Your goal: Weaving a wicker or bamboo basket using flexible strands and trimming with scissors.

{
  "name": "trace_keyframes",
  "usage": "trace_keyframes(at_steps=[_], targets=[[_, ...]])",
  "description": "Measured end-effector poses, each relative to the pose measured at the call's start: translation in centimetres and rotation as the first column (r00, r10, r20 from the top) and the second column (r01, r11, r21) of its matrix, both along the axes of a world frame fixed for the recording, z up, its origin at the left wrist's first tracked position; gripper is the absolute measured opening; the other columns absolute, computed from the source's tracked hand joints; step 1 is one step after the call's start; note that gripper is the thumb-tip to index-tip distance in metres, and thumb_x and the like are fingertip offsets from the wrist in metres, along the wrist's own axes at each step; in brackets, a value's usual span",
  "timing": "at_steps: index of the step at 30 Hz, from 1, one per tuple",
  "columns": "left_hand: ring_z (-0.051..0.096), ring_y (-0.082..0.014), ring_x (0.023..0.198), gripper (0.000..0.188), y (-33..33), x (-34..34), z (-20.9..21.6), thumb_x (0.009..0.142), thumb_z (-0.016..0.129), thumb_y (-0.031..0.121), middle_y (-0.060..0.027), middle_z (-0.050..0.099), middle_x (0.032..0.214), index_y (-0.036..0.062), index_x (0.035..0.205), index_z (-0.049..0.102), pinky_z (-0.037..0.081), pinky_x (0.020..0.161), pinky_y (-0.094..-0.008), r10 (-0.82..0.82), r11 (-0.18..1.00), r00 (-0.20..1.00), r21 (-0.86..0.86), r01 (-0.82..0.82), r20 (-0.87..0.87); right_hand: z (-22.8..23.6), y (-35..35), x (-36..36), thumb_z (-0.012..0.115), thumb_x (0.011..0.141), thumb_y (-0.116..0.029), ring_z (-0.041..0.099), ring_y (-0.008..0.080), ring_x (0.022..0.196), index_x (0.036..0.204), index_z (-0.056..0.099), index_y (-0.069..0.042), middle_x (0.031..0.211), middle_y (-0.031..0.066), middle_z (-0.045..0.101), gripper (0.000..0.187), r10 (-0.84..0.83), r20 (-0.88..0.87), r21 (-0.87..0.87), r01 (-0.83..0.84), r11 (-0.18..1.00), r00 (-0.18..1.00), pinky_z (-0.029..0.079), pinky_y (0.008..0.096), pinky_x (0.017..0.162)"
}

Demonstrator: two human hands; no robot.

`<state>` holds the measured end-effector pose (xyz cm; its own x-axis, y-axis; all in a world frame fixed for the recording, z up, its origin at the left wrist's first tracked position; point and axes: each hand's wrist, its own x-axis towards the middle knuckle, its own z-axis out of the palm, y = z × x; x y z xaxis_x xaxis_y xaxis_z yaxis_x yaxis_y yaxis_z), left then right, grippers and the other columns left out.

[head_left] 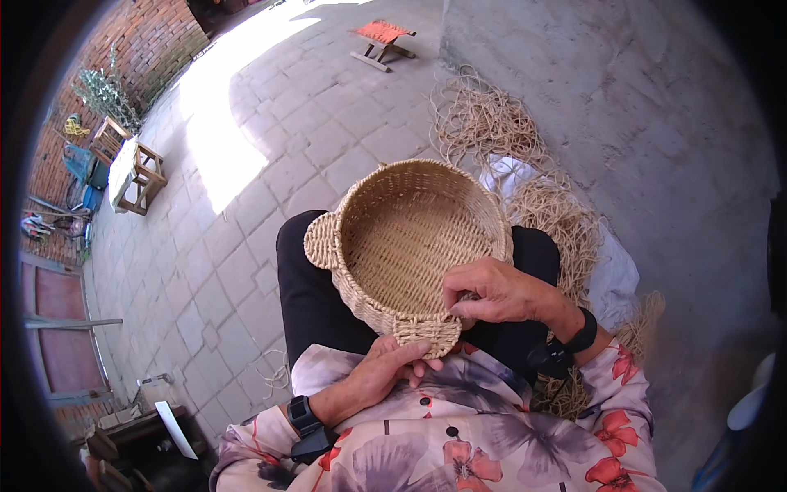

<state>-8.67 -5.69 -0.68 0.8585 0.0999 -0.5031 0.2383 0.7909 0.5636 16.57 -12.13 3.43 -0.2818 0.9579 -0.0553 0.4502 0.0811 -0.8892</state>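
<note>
A round woven basket (358, 289) of straw-coloured cord rests on my lap, its opening tilted up toward me. Two rounded woven tabs stick out from its rim, one on the left (320, 241) and one at the near side (429, 334). My left hand (392, 366) grips the near tab from below, thumb lying over its edge and fingers curled under it. At the rim just right of that tab, my right hand (496, 292) is closed in a pinch. What lies between those fingertips is too small to make out.
Heaps of loose cord (551, 215) lie to the right on white cloth (613, 275), beside a grey wall (648, 123). A folding stool (383, 41) with an orange seat stands farther off on the paving. A wooden chair (141, 176) is at the left, near a brick wall (152, 45).
</note>
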Motion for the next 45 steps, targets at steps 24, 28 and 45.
trace_keyframes(at_steps=[24,28,45], targets=[[0.059,-0.0098,0.081,0.031,1.3,-2.8,0.7,0.092,0.066,0.015,-0.0071,0.067,0.110,-0.0027,0.117,0.064,0.051,0.066,-0.0253,-0.132,0.975,0.988,0.171,0.144,-0.083,0.1,0.4,-2.8,0.062,0.080,-0.008,0.056,0.0310,0.082,0.081,0.054,-0.003,0.079,0.0110,0.052,0.008,0.044,0.276,0.284,-0.125,0.951,0.960,0.046,0.0413,0.071],[0.058,-0.0090,0.082,0.030,0.8,-2.4,1.3,0.093,0.063,0.013,-0.0057,0.067,0.104,-0.0029,0.118,0.064,0.048,0.071,-0.0231,-0.141,0.981,0.988,0.127,0.147,-0.058,0.8,-0.1,-2.9,0.061,0.080,-0.007,0.058,0.0313,0.080,0.082,0.056,-0.003,0.079,0.0110,0.055,0.007,0.006,0.222,0.248,-0.063,0.967,0.975,0.046,0.0416,0.070],[0.044,-0.0077,0.072,0.057,0.2,-2.3,0.6,0.086,0.072,0.032,-0.0042,0.063,0.097,0.0023,0.128,0.048,0.036,0.070,-0.0217,-0.200,0.974,0.975,-0.091,0.208,0.093,0.5,-0.7,-3.4,0.060,0.078,-0.006,0.058,0.0332,0.078,0.079,0.054,-0.002,0.076,0.0120,0.055,0.008,-0.079,0.122,0.236,0.049,0.971,0.989,0.046,0.0424,0.071]])
